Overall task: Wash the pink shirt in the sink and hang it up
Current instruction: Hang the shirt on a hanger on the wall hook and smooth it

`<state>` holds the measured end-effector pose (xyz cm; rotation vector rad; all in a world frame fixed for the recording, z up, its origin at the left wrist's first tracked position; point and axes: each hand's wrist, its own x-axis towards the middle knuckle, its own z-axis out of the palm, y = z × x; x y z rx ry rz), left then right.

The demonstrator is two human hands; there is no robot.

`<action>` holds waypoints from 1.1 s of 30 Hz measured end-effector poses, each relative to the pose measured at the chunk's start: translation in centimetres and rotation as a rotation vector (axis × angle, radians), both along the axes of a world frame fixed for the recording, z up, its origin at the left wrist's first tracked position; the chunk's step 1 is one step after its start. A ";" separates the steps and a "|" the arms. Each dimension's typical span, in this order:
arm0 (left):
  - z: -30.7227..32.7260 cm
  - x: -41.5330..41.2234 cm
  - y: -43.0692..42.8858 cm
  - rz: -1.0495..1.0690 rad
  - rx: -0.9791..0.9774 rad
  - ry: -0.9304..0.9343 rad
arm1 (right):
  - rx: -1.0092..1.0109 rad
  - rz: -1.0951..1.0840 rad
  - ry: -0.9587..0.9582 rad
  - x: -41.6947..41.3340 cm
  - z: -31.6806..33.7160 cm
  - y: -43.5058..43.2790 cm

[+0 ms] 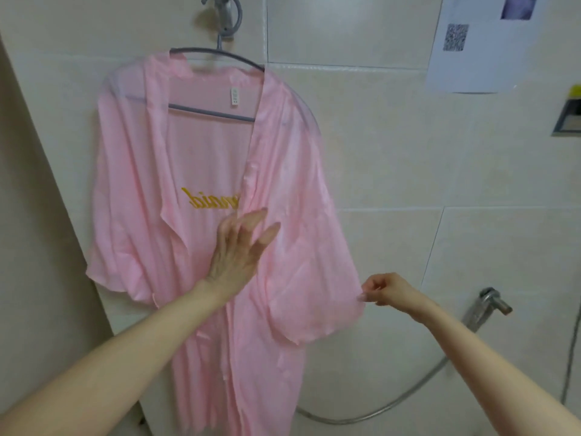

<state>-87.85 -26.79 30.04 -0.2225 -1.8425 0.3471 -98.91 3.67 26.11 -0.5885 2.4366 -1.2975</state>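
Pink shirt [201, 171] hangs on grey hanger [217, 58] against tiled wall. Left hand [235, 250], fingers spread and straight, lies flat below hanger on shirt front. Right hand [386, 291] pinches sleeve hem.

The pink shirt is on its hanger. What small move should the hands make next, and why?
Probably draw the right hand outward and down to pull the sleeve flat. It pinches the sleeve hem of the pink short-sleeved shirt, which is bunched and creased there, while the left hand rests flat on the front. The shirt already hangs on the grey wire hanger.
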 end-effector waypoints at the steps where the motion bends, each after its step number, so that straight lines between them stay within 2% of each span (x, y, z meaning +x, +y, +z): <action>1: -0.8 0.0 1.0 -0.065 -0.067 -0.076 | -0.042 -0.012 -0.025 0.6 -0.6 0.0; 2: -1.8 0.0 2.2 -0.093 -0.015 -0.235 | -0.097 -0.024 -0.044 1.1 -1.0 -0.2; 3: -2.8 0.1 3.7 -0.079 0.180 -0.469 | -0.163 -0.038 -0.062 1.7 -1.2 -0.3; 5: -4.4 0.1 6.1 0.006 0.850 -1.020 | -0.299 -0.067 -0.123 2.8 -1.3 -0.3; 6: -5.5 0.0 7.0 -0.028 1.114 -1.186 | -0.341 -0.068 -0.162 3.3 -1.2 -0.3; 7: -6.6 -0.2 7.9 -0.112 1.226 -1.238 | -0.358 -0.054 -0.190 3.8 -1.2 -0.3; 10: -9.2 0.4 11.3 -0.332 1.127 -1.226 | -0.319 -0.040 -0.165 5.5 -1.1 -0.5; 12: -10.3 1.3 13.5 -0.375 1.041 -1.249 | -0.332 -0.108 -0.111 6.5 -1.1 -0.7; 15: -11.7 2.0 14.9 -0.376 0.951 -1.042 | -0.365 -0.205 -0.050 7.6 -1.1 -0.3; 18: -12.0 2.8 14.7 -0.430 0.961 -0.881 | -0.400 -0.255 -0.065 8.5 -0.8 1.1; 19: -11.9 3.2 14.9 -0.493 0.953 -0.915 | -0.419 -0.228 -0.100 8.8 -0.6 1.4; 21: -10.9 4.3 16.1 -0.601 0.957 -1.104 | -0.463 -0.110 -0.214 9.7 -0.1 1.8; 22: -10.5 4.6 16.8 -0.596 0.996 -1.148 | -0.481 -0.043 -0.264 10.1 0.1 1.8; 23: -10.2 4.7 17.2 -0.564 1.048 -1.115 | -0.492 0.009 -0.286 10.5 0.1 1.7; 24: -10.1 4.5 17.3 -0.541 1.082 -1.002 | -0.508 0.040 -0.281 10.8 0.2 1.7; 26: -9.9 4.5 16.6 -0.549 1.047 -0.770 | -0.564 0.037 -0.244 11.0 0.2 1.8; 28: -9.9 4.9 15.2 -0.575 1.004 -0.662 | -0.592 -0.015 -0.191 10.9 0.0 2.3; 31: -9.7 6.0 13.8 -0.564 1.104 -0.564 | -0.417 -0.045 -0.034 11.5 -0.1 1.7; 33: -9.1 6.8 13.8 -0.548 1.000 -0.542 | -0.260 -0.064 0.097 12.1 0.1 0.5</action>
